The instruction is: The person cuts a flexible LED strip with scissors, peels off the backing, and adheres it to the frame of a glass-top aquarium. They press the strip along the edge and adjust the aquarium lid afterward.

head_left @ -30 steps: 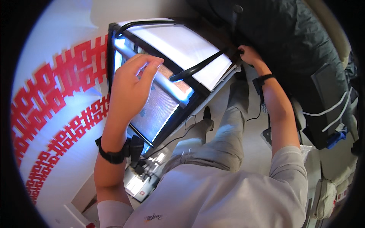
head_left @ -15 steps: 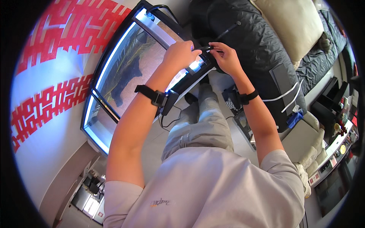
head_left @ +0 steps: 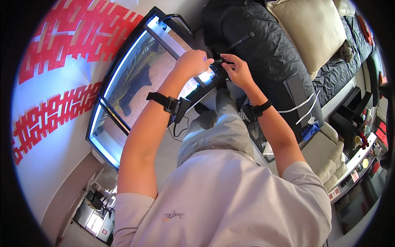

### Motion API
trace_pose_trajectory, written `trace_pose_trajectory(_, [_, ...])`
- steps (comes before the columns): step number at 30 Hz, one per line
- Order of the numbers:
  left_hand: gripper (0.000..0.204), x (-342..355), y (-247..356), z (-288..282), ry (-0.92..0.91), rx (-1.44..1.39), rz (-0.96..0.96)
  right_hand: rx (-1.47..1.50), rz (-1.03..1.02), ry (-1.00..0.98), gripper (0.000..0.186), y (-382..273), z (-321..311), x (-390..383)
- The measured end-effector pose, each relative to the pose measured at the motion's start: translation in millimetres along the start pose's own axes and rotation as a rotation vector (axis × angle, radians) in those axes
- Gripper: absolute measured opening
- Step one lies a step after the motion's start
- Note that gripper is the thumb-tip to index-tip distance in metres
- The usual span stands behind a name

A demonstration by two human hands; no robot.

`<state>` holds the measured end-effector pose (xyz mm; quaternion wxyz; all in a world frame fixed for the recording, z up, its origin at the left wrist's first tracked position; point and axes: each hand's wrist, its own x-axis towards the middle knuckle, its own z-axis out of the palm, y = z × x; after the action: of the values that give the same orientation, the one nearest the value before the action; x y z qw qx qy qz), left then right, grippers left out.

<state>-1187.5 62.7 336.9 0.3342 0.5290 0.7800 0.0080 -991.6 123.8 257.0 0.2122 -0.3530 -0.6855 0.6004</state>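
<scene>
Both of my hands meet over the right end of a lit aquarium [head_left: 114,114] with a black frame. My left hand [head_left: 191,64] is closed, thumb toward the right, at one end of a small black tube-like piece [head_left: 218,61]. Pinching the other side of that piece are the thumb and fingers of my right hand [head_left: 238,71]. The piece is partly hidden by my fingers, so its exact kind cannot be made out. Beneath my left hand, a bright light glows at the tank's end. Dark driftwood [head_left: 138,84] and green plants show through the water.
A black hose [head_left: 177,17] arches over the tank's far corner. To the right stands a sofa with a dark quilted cover [head_left: 255,49] and a beige cushion [head_left: 310,35]. White cables [head_left: 302,108] hang near it. Red paper cutouts [head_left: 61,109] cover the left wall.
Both hands have come slightly nearer to me and a little left, still holding the black piece between them. The view has shifted slightly.
</scene>
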Motion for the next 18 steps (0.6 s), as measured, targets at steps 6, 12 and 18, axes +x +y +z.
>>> trace_pose_trajectory(6, [0.041,5.5,8.1,-18.4,-0.046,-0.056,-0.07,0.016,0.034,-0.025,0.036,9.9,-17.0,11.4])
trace_pose_trajectory(12, [0.038,-6.6,-11.8,-31.2,0.065,-0.12,-0.07,-0.021,0.187,0.099,0.031,52.4,-32.1,7.4])
trace_pose_trajectory(18, [0.032,-39.1,-47.1,-33.0,0.115,-0.193,-0.103,-0.05,0.271,0.093,0.027,48.1,-31.8,-16.9])
